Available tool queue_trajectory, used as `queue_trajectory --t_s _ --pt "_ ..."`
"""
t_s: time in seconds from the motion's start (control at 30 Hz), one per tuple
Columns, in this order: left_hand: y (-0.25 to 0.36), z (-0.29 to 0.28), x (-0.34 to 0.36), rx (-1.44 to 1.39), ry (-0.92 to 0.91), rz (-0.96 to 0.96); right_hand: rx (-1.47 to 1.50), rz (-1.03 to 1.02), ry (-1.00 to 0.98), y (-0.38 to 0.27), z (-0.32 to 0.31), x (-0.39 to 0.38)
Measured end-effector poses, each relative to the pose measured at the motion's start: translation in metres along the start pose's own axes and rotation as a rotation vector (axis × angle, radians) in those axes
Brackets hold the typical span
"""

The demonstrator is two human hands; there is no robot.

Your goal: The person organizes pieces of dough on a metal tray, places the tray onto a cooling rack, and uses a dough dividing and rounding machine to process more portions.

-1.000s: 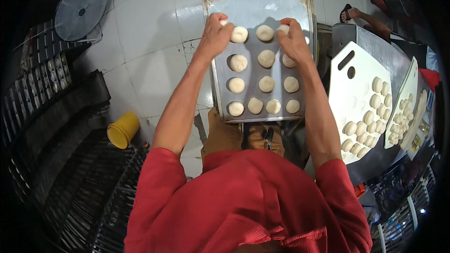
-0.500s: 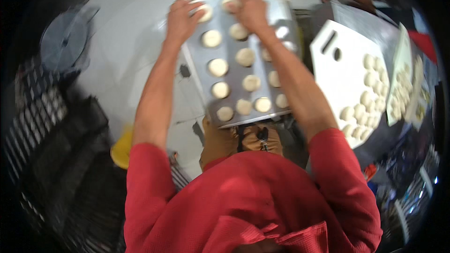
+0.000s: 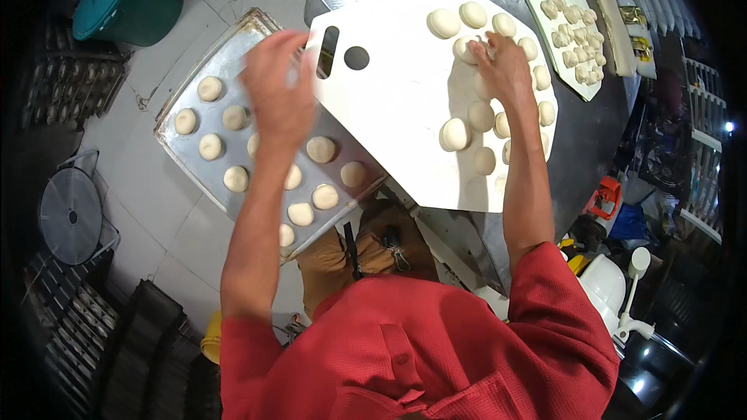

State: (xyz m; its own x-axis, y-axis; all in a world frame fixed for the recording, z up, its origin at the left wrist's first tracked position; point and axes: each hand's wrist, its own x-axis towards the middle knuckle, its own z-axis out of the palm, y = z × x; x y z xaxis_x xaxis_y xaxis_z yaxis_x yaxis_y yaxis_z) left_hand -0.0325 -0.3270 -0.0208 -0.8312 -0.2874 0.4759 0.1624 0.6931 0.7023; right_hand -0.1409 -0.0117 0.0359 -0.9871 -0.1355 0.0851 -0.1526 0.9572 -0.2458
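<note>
Dough balls [image 3: 455, 134] cluster toward the white board's [image 3: 397, 101] right edge. The right hand [image 3: 507, 70], fingers narrowly parted, is at one near the far edge, apparently picking up; a gentle pinch seems called for. Blurred left hand [image 3: 278, 89] over the tray [image 3: 233, 54]: grip unclear.

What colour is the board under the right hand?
The board is off-white, clearest in the head view.

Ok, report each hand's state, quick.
Left hand: blurred above the tray; open or closed cannot be told.
Right hand: at a dough ball on the white board; grip cannot be told.
</note>
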Motion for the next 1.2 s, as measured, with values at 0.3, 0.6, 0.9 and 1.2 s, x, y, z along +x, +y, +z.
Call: queue_trajectory --t_s 0.3,0.6,0.9,1.2 --pt "0.075 0.152 0.057 0.046 -0.227 -0.036 0.725 0.086 -0.102 -0.047 -0.021 -0.064" --pt "-0.048 -0.069 -0.017 -0.372 0.084 -0.544 0.809 -0.278 -0.553 -0.175 0.097 -0.190" --pt "-0.185 -0.037 0.028 0.150 -0.398 -0.559 0.511 -0.141 -0.101 -0.249 0.243 -0.074" --pt "-0.200 -0.046 0.015 0.394 -0.217 -0.237 0.508 -0.192 0.017 -0.248 0.232 -0.074"
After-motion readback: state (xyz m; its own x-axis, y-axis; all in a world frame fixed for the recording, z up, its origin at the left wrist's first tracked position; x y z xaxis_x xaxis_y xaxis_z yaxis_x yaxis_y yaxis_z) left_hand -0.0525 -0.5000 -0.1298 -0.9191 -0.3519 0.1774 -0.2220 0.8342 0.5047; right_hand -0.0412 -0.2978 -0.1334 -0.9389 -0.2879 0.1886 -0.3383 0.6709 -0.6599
